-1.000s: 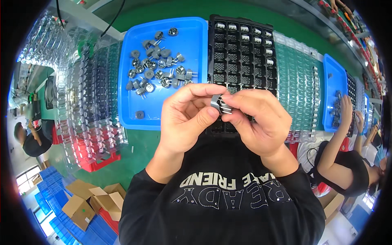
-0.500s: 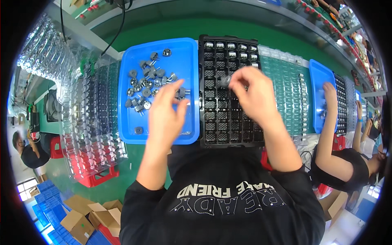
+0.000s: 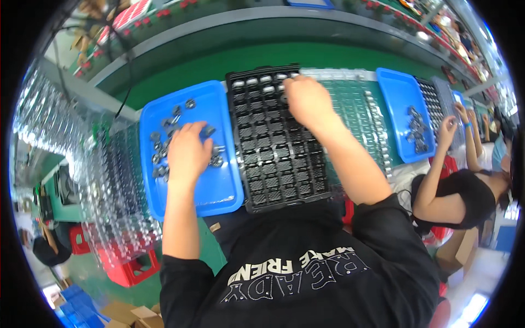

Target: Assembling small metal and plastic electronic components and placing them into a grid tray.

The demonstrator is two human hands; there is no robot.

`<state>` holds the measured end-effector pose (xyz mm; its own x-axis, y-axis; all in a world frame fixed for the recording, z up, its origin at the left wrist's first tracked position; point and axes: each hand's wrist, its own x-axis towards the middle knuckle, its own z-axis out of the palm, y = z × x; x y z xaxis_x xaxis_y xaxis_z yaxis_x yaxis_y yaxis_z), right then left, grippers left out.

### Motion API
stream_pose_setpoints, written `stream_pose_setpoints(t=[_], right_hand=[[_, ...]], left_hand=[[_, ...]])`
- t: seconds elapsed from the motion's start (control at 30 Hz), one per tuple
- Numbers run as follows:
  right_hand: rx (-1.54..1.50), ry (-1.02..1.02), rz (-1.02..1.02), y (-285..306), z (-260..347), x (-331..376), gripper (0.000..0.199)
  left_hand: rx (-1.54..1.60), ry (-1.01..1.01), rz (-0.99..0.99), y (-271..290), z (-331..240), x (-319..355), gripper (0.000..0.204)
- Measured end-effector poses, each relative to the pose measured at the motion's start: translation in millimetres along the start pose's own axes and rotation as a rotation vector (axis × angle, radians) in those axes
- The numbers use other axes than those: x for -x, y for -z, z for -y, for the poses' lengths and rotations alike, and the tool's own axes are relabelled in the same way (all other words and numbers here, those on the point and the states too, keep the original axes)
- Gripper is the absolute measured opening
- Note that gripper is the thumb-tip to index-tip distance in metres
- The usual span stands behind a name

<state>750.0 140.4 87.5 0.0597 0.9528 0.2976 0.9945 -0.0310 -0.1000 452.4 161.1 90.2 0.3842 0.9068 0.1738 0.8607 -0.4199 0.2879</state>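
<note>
The person's left hand (image 3: 190,147), fingers loosely bent and thumb apart, is over small grey parts (image 3: 160,171) in a blue tray (image 3: 219,191); whether it grips one cannot be told. The right hand (image 3: 308,99) has its fingertips drawn together at the far right of a black compartment tray (image 3: 276,169); blur hides whether they pinch a part. Just left of those fingertips, silver-topped parts (image 3: 265,79) fill cells along the tray's far edge. Right of the right hand lie clear plastic trays (image 3: 355,120), then a second blue tray (image 3: 396,98) beside a co-worker's raised hand (image 3: 448,127). Well left of the left hand stand more clear trays (image 3: 112,191).
</note>
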Motion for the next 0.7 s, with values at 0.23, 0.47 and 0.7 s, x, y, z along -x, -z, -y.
stream_pose_setpoints(t=[0.23,0.47,0.7], right_hand=[[-0.285,-0.2,0.149,32,-53,-20,0.017],[-0.06,-0.516,-0.003,11,-226,49,0.03],[-0.235,-0.608,-0.139,-5,-225,70,0.013]], left_hand=[[0.012,-0.007,0.004,-5,-2,-22,0.02],[0.55,0.158,-0.106,8,7,8,0.015],[1.747,0.518,0.096,2,15,36,0.014]])
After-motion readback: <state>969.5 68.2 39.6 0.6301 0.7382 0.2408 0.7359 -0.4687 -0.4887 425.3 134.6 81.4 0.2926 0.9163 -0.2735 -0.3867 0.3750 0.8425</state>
